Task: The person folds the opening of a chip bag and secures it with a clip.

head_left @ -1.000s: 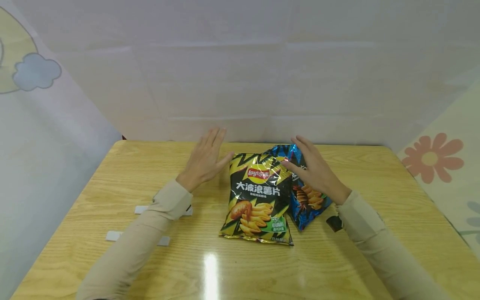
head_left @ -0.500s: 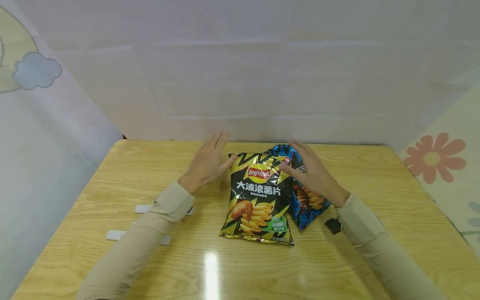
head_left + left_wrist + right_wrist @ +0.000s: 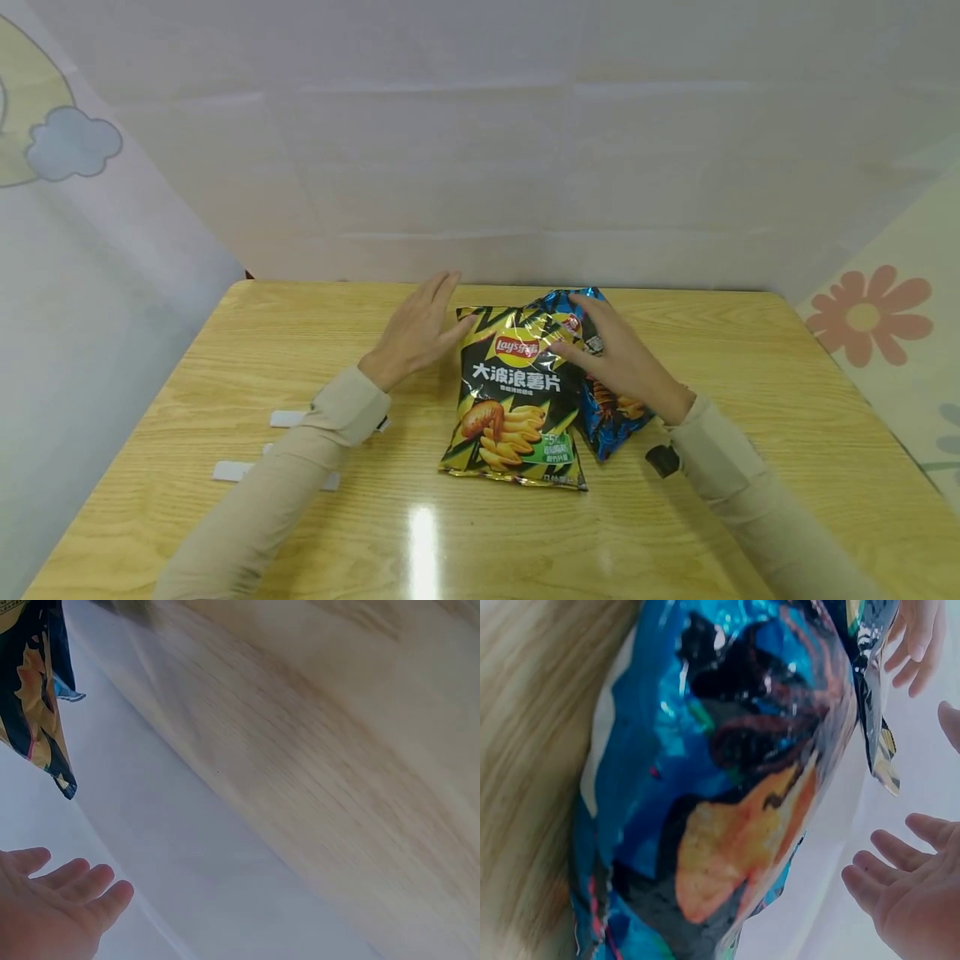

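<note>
A yellow-and-black bag of Lay's potato chips (image 3: 510,375) lies on the table, partly covering a blue bag of chips (image 3: 609,433) at its right. My left hand (image 3: 412,333) is beside the top left corner of the yellow bag, fingers extended and thumb pointing at that corner. Over the blue bag is my right hand (image 3: 618,354), thumb spread and overlapping the right edge of the yellow bag in the head view. Neither hand grips anything. In the right wrist view the blue bag (image 3: 735,750) bulges large beside the relaxed fingers of the right hand (image 3: 911,881).
White strips (image 3: 287,418) lie on the wooden table (image 3: 480,550) at the left, partly hidden by the left sleeve. A pale wall covering (image 3: 465,167) rises behind the far edge. A dark device (image 3: 663,460) shows at the right wrist.
My right hand has moved left and slightly nearer across the blue bag. My left hand has shifted a little nearer and to the right. Both bags stay almost in place.
</note>
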Tool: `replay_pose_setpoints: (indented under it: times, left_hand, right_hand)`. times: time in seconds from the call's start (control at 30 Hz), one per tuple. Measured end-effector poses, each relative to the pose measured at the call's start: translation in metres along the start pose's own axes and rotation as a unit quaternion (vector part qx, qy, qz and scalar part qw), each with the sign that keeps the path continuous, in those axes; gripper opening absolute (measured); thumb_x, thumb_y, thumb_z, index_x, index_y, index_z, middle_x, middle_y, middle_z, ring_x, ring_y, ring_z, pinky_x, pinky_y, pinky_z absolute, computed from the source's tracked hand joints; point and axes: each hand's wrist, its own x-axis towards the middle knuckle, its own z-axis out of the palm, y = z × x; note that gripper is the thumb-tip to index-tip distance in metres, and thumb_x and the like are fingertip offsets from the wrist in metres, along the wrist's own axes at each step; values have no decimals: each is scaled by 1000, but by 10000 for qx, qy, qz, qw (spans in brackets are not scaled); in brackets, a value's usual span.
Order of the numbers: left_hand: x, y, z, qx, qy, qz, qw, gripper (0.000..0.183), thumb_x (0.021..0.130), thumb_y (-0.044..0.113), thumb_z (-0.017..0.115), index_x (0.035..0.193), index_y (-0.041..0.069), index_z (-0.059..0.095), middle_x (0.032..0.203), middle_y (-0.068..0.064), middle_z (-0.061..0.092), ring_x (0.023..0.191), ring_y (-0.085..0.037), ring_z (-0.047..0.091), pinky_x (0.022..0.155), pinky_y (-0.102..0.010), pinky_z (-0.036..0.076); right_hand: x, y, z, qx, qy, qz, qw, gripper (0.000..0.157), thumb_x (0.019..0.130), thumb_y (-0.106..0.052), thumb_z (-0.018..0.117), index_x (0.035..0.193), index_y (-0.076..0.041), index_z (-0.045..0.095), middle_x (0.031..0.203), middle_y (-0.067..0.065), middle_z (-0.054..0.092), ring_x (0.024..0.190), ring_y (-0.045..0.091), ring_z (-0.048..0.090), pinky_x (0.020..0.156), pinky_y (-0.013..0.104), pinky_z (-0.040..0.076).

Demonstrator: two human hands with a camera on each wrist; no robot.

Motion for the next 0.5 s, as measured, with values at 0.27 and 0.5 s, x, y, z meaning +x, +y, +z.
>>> replay_pose_setpoints:
  times: [0.27,0.5]
  left_hand:
    - [-2,2,1,-118,-182,-48,9998,73,102,47,45,157,5,22,161,-21,26,149,-37,29,121,-51,24]
    - [-2,3,3,-141,-221,-1,9997,70,102,45,47,156,6,25,160,-20,29,147,-37,32,119,-52,29]
  right_hand:
    - [-1,-1,5,-7,-110,8,9999,85,95,-49,62,158,-11,19,163,17,22,148,40,25,114,65,27]
    - [-2,-2,7,7,-90,-57,9999,83,96,-43,64,158,-8,21,161,21,26,145,42,30,112,66,30]
